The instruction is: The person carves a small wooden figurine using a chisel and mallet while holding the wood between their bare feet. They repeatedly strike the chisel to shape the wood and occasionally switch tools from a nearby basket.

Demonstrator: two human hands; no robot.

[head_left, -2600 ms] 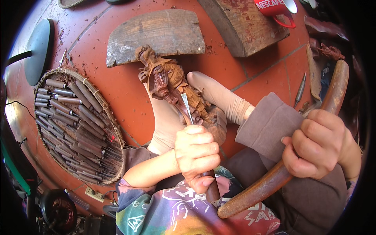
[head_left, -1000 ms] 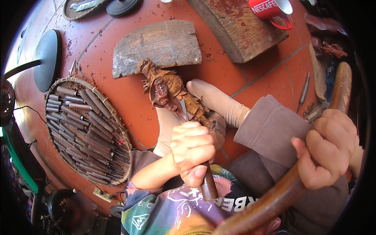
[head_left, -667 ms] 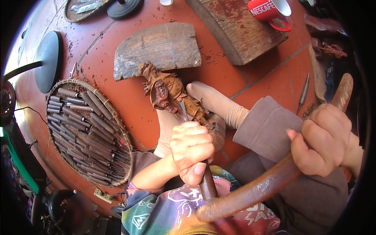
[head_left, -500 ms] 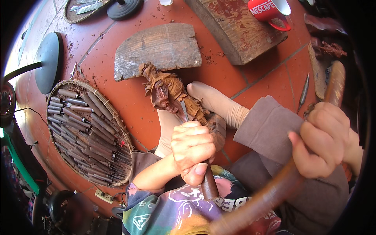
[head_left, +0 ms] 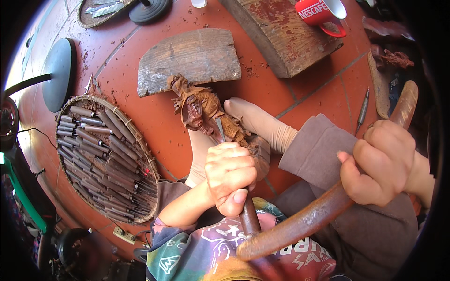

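"Two bare hands, both busy. The left hand is wrapped tight around a brown-handled steel chisel, thumb pressed along the handle, flat blade poking out past the knuckles."

"Nice, and what's the other one up to?"

"The right hand has its fingers curled around a thick, curved brown wooden club, so that grip's full too. The club's far end sits right by the butt of the chisel handle. Can't tell if they're actually touching, tbh."

"Where's the workpiece?"

"The reddish-brown, ornate wooden carving lies between two feet in beige socks. Its top end is at the near edge of a weathered grey wooden plank, and the blade tip is at the middle of the carving. Its lower end is partly hidden by the left hand."

"Ok but that tool stash on the left?"

"Yeah, a big oval woven basket crammed with dark-handled tools, on the red tiled floor. Up top right there's a red mug with a white inside by a chunky worn wooden block."
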